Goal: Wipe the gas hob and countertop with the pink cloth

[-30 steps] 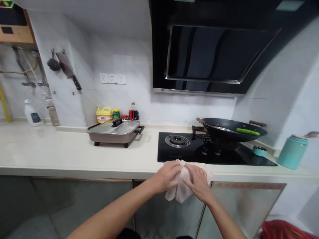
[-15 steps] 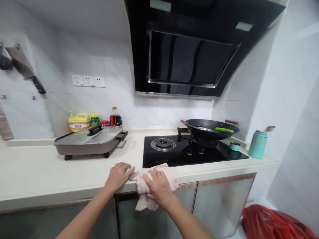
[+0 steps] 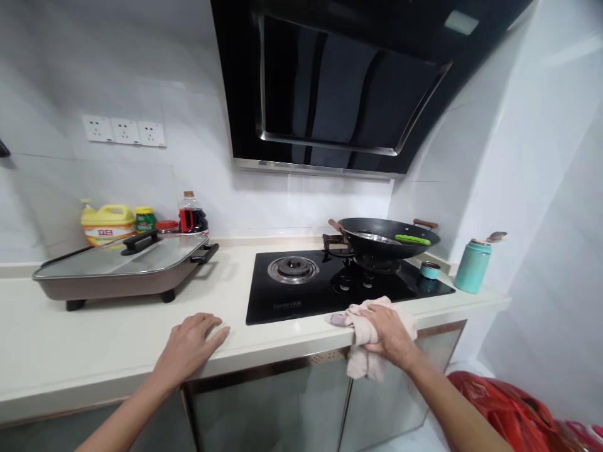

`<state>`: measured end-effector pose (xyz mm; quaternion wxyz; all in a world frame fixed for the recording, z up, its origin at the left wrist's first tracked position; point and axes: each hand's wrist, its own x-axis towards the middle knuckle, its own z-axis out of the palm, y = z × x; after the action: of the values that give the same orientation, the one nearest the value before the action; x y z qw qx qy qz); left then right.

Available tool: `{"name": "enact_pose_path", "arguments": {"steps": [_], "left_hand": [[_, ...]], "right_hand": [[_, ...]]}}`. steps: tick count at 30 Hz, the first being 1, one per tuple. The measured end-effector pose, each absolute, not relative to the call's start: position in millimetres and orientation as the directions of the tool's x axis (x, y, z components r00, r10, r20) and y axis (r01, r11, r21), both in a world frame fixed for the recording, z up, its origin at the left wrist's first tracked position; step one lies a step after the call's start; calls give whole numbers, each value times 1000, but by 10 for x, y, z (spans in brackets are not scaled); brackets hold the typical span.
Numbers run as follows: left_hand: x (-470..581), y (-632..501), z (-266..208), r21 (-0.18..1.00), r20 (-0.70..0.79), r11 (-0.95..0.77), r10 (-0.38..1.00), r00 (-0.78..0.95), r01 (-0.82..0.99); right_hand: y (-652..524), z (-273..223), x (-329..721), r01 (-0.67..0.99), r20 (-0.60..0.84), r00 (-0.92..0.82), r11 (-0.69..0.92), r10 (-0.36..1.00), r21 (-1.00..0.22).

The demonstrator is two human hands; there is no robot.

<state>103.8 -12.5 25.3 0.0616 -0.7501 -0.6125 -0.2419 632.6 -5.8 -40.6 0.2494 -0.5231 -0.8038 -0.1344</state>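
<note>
My right hand [image 3: 390, 334] presses a pale pink cloth [image 3: 365, 361] against the front edge of the white countertop [image 3: 226, 370]. Part of the cloth lies on top of the edge and part hangs down over the cabinet front. My left hand [image 3: 191, 345] rests on the counter near the edge, holding nothing, thumb apart from the other fingers. Just behind the cloth is the black glass gas stove [image 3: 282, 304]. On its right burner sits a black wok [image 3: 389, 248] with wooden handles and a green-handled utensil [image 3: 412, 240] inside.
An electric pan [image 3: 122, 282] with a glass lid stands at left, before a yellow detergent jug [image 3: 108, 220] and a dark-liquid bottle [image 3: 192, 213]. A teal canister [image 3: 472, 267] is at right. The range hood [image 3: 330, 94] overhangs. A red plastic bag [image 3: 499, 402] lies low right.
My right hand has slid the cloth rightward along the counter edge. My left hand has come away from the cloth to the left. The view has shifted right.
</note>
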Motion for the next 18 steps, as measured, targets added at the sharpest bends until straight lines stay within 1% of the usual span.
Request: {"name": "enact_pose_path", "arguments": {"steps": [4,7,11,13,18], "left_hand": [[1045,-121,255,198,440,-242,888,134,950],[1071,-133,272,199,445,-235,887,126,952],[1108,-138,287,204,443,-223,889,113,953],[1113,-127,279,196,445,-219,889,113,956],[1096,-114,241,185,461,-226,880,119,956]], "right_hand": [[5,-360,7125,955,545,-205,288,813,-70],[40,-348,7589,970,527,-114,210,842,-126],[33,-391,7680,968,525,14,121,851,-221],[-2,-416,7419,954,557,17,152,830,-257],[-132,-413,6196,885,612,-93,347,786,-311]]}}
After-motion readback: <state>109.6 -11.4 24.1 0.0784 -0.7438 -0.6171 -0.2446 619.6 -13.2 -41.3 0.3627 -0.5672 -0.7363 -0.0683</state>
